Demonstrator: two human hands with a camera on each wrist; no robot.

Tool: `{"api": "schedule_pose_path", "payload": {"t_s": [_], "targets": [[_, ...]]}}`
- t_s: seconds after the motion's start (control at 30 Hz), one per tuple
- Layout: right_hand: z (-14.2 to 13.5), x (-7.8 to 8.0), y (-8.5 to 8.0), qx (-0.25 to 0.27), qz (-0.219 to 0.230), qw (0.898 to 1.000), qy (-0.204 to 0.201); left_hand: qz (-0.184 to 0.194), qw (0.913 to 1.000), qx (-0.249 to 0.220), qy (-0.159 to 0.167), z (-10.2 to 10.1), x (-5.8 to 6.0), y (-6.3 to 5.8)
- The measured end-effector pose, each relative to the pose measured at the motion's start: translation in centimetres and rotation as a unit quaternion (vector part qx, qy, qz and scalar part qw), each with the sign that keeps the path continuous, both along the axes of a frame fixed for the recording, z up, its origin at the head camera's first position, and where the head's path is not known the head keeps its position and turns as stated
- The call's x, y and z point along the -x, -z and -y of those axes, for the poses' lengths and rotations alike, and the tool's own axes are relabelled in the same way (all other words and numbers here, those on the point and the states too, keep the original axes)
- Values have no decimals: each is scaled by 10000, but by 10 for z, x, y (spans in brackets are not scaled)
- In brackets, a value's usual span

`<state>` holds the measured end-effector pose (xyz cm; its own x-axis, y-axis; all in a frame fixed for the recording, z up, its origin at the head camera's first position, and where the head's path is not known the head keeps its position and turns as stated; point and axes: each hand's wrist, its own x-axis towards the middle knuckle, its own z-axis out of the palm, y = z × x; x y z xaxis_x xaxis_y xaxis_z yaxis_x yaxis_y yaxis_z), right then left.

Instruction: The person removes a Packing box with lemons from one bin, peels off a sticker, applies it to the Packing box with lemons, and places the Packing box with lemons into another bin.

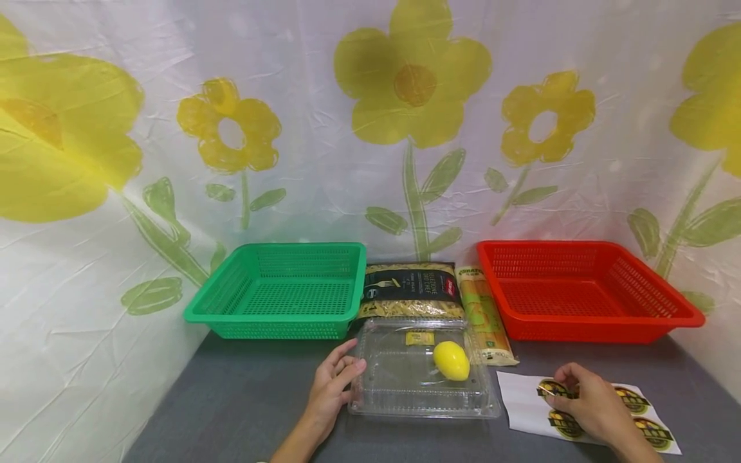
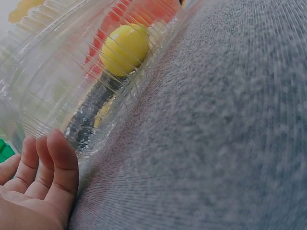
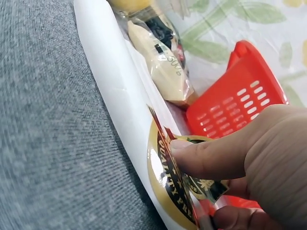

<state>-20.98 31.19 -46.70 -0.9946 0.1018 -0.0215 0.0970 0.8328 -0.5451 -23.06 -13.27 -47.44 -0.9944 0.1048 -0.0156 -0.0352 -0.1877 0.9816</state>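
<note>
Sticker sheet near red basket

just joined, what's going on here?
A person's right grip pinches a round black-and-gold sticker, which looks partly lifted from its white sheet. Other stickers are on that sheet. The left grip rests against the side of a clear plastic container with a lemon inside. No such round sticker shows on the container.
</note>
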Motion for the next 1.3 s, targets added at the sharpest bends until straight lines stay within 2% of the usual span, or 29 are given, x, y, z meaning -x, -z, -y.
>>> {"api": "schedule_pose_path", "payload": {"t_s": [0.2, 0.43, 0.57, 0.83, 0.97, 1.3], "targets": [[3, -3, 2, 19, -287, 9994, -189, -39, 10000, -28, -10, 1, -2, 0], [5, -6, -1, 809, -94, 9966, -127, -81, 9999, -36, 81, -1, -1, 0], [4, -8, -8, 933, -267, 9952, -119, -64, 9999, -38, 115, -3, 0, 0], [16, -10, -30, 768, -707, 9934, -471, -25, 10000, -27, 25, -2, -2, 0], [28, -8, -45, 1056, -980, 9873, -666, -31, 10000, 10, 34, -1, -2, 0], [62, 3, -81, 1710, -1222, 9705, -1179, -52, 10000, 65, 34, -1, -2, 1]]}}
